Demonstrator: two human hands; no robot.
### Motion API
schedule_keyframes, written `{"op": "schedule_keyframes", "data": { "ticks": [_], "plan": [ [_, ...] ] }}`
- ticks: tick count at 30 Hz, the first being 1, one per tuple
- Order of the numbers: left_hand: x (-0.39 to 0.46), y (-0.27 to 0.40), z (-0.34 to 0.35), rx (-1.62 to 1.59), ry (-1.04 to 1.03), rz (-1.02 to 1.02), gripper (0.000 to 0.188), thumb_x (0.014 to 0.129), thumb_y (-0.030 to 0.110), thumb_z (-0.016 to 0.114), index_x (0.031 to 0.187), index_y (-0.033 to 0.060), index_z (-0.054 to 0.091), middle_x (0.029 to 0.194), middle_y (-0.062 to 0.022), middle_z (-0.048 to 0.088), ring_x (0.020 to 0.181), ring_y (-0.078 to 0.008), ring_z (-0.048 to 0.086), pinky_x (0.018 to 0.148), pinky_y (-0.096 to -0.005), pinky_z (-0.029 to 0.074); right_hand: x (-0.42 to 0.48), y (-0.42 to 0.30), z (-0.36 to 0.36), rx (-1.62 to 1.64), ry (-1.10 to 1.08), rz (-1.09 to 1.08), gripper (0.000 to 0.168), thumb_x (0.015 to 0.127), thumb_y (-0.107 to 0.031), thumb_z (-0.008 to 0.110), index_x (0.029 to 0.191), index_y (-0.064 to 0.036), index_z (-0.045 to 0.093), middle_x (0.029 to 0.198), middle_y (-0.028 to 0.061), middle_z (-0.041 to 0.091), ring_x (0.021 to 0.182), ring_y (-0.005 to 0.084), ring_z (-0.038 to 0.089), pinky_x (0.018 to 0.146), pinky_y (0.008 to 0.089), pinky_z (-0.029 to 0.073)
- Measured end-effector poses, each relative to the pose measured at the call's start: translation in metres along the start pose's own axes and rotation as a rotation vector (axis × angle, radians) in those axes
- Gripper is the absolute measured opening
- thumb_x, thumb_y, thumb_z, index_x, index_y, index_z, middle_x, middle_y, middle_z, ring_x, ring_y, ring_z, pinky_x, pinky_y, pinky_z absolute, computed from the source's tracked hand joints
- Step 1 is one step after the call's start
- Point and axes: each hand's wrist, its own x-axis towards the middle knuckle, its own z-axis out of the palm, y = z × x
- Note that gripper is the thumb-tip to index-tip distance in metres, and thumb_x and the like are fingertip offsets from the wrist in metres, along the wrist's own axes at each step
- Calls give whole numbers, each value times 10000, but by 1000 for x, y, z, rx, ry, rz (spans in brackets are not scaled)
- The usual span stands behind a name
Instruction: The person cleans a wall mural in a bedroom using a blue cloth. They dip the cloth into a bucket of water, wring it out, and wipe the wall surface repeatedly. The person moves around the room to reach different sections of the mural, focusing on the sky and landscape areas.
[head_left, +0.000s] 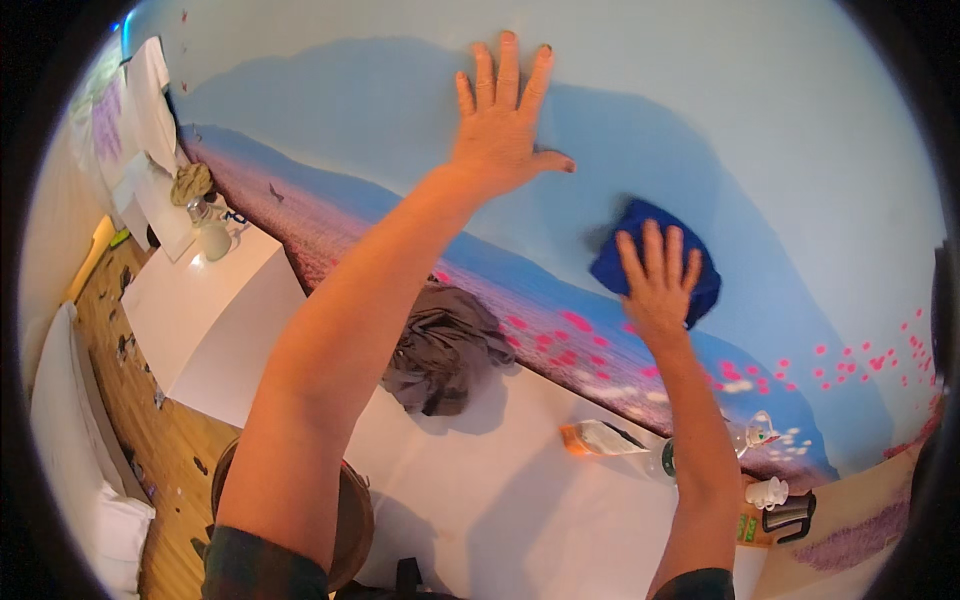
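A wall with a printed mural of blue sky, hills and pink petals fills the upper part of the view. My left hand lies on it with the fingers spread, holding nothing. Lower and to the right, my right hand presses a dark blue cloth against the wall. The palm is on the cloth and the fingers are a little apart. Part of the cloth is hidden behind that hand.
Below the wall, a white tabletop bears a crumpled grey-brown cloth, an orange and white packet and a clear plastic bottle. White cups and a kettle stand at right. A round container is partly behind my left arm.
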Motion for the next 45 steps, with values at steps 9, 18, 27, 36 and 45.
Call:
{"op": "schedule_keyframes", "data": {
  "ticks": [9,18,27,36,45],
  "plan": [
    [0,2,2,-82,8,-8,1307,599,584,849,1577,198,73,1604,-258,-26,1444,-540,-15,1124,-689,83,84,-91,46,360,-148,-465,787,718,22,610,1464,-114,404,1580,77,291,1472,289,229,1192,502,179],
    [5,-3,-6,56,93,-33,1191,649,512,846,1553,119,178,1594,-268,71,1449,-503,91,1130,-637,151,-16,9,-4,192,-509,-683,746,784,23,541,1496,-107,357,1619,53,189,1497,251,156,1220,465,159],
    [13,6,-37,-3,-71,-63,1281,647,478,866,1565,80,66,1591,-288,21,1439,-531,72,1130,-633,146,-82,54,-30,156,-563,-578,708,820,17,523,1494,-140,376,1600,38,235,1486,256,192,1218,465,155],
    [-6,6,-24,-58,21,-14,1136,681,461,847,1543,141,181,1577,-265,108,1439,-504,119,1140,-626,158,-2,-67,52,164,-336,-767,594,854,-124,537,1438,-73,441,1601,83,237,1496,251,168,1232,460,139],
    [-161,-12,4,-171,-614,157,554,753,232,773,1215,54,524,1137,-189,544,1119,-380,518,945,-473,418,23,-116,48,-152,-323,-872,653,877,-217,534,1500,-130,357,1616,70,196,1494,278,168,1224,461,147]
  ]
}}
